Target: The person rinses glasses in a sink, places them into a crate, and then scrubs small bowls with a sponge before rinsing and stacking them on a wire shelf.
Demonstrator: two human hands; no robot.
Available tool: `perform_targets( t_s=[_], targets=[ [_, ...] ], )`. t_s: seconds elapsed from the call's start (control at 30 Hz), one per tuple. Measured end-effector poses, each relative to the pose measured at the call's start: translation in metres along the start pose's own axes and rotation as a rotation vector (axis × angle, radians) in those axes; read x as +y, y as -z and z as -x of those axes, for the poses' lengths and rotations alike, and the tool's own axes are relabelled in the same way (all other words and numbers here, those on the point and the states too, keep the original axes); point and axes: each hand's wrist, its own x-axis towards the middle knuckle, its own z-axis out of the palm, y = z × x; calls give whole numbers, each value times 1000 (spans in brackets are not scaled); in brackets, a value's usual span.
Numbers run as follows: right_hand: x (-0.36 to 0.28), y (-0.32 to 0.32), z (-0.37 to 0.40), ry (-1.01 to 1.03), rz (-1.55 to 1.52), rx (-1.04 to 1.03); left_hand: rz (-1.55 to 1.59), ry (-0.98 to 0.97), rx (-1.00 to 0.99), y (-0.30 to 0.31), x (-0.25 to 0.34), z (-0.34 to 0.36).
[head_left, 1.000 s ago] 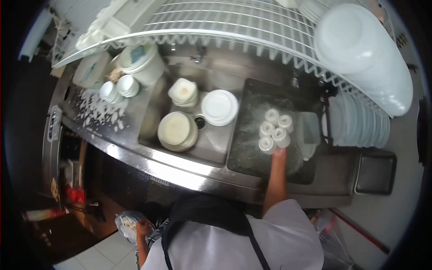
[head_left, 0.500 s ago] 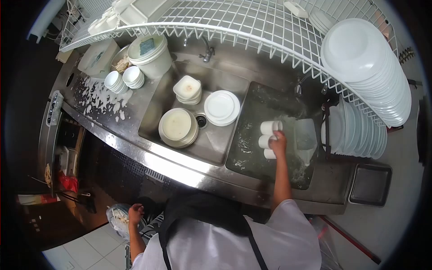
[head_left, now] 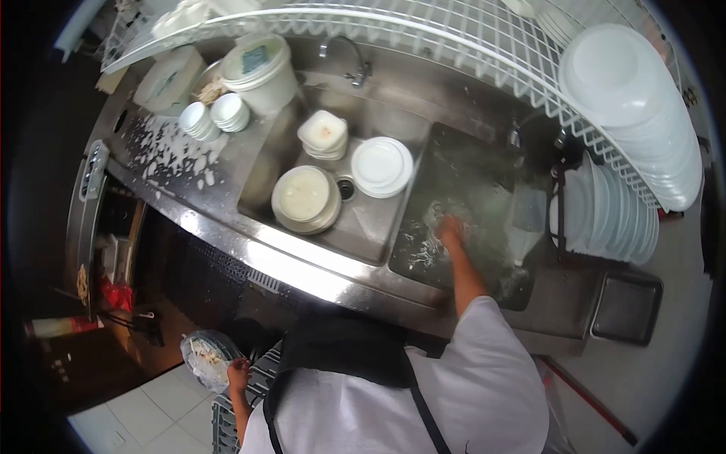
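My right hand (head_left: 451, 231) is partly under the water of the filled right basin (head_left: 469, 174), with splashes around it; its fingers and anything in them are hidden. A clear plastic container (head_left: 528, 212) lies in the water to its right. Low at my left side, my left hand (head_left: 240, 372) is by a grey rack (head_left: 225, 424) and a bin with a plastic bag (head_left: 204, 356); its fingers look curled, but whether they grip anything is unclear. In the left basin are stacked white plates (head_left: 382, 166), square bowls (head_left: 325, 132) and round dishes (head_left: 304, 194).
Small bowls (head_left: 230, 112) and a white bucket (head_left: 261, 76) stand on the left counter beside foam. A wire shelf (head_left: 454, 41) with stacked plates (head_left: 620, 83) hangs over the basins. More plates (head_left: 605, 212) stand in a rack on the right, near a metal tray (head_left: 626, 309).
My right hand has gone down into the water, and the white cups it was at no longer show. My left hand has moved slightly lower. The whole view has shifted a little.
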Motion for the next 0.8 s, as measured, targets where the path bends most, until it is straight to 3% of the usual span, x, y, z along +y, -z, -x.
perform_targets(
  t_s=[0.07,0.1,0.17,0.2,0.27,0.33,0.37,0.43,0.47,0.5,0.53,0.63,0.67,0.7,0.8],
  targets=[
    [-17,35,10,81,-82,-30,56,-48,89,3,-1,-4],
    [-31,80,23,72,-186,-142,91,-71,133,0,1,-8],
    [-5,66,14,308,-258,-85,177,-137,254,-10,27,-22],
    [-3,69,16,371,-288,-54,224,-174,313,-19,60,-28],
    [-38,124,42,253,-536,-194,216,-488,364,-58,192,-9],
    [-62,151,47,397,-649,-217,371,-542,183,-105,272,-26],
    [-75,160,48,421,-719,-240,296,-491,49,-122,329,-15],
    [-117,191,63,392,-980,-367,544,-583,-362,-191,382,-57],
    [-151,220,79,335,-1169,-472,616,-527,-589,-223,407,-73],
    [-180,236,89,273,-1354,-580,629,-314,-696,-246,450,-64],
    [-202,239,93,298,-1536,-626,722,-222,-878,-275,470,-76],
    [-233,223,74,425,-1996,-815,1019,-70,-1028,-342,516,-88],
    [-236,194,52,372,-2057,-789,1132,-72,-1074,-364,521,-94],
    [-239,165,33,310,-2118,-759,1256,-83,-1257,-398,514,-127],
    [-248,162,35,177,-2276,-713,1204,-324,-1085,-385,536,-124]
  ],
)
